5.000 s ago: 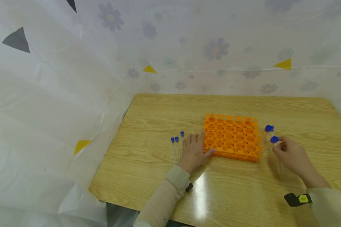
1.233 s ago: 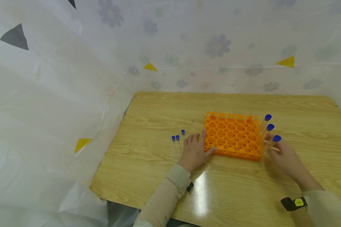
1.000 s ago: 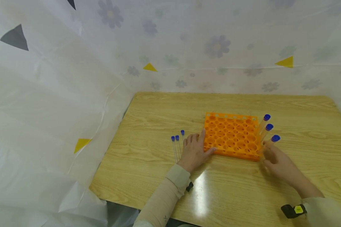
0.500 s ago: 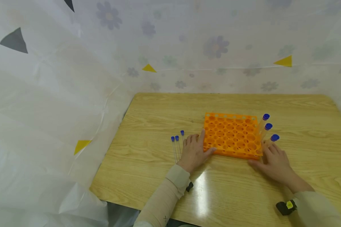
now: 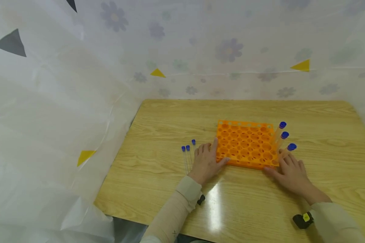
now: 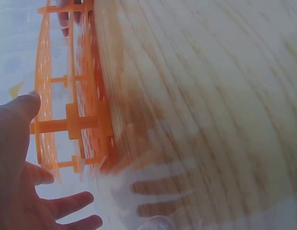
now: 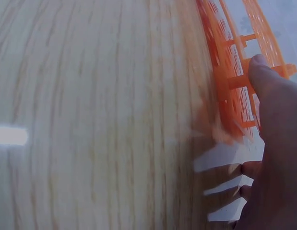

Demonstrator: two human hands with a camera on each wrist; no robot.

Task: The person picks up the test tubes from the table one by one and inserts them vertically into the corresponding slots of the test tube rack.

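An orange test tube rack [image 5: 243, 143] stands on the table, its top full of round holes. Three blue-capped clear test tubes [image 5: 281, 139] stand along its right edge, their tops leaning right. My left hand [image 5: 205, 165] rests at the rack's front left corner, thumb along the front and straight, spread fingers at the side. At the front right corner, my right hand [image 5: 293, 173] has its thumb [image 7: 263, 76] against the rack's front and its fingers by the right side. Several thin clear tubes with blue caps [image 5: 187, 147] lie left of the left hand, partly hidden behind it.
The wood-patterned table [image 5: 246, 202] has its near edge below the left forearm. A white floral sheet [image 5: 200, 50] hangs behind the table, and plain white sheeting [image 5: 48, 118] covers the left side. A bright reflection shows on the tabletop between the arms.
The right hand held a blue-capped tube off to the right; three tubes now stand at the rack's right edge. That hand has let go and moved to the front right corner. The left hand stayed.
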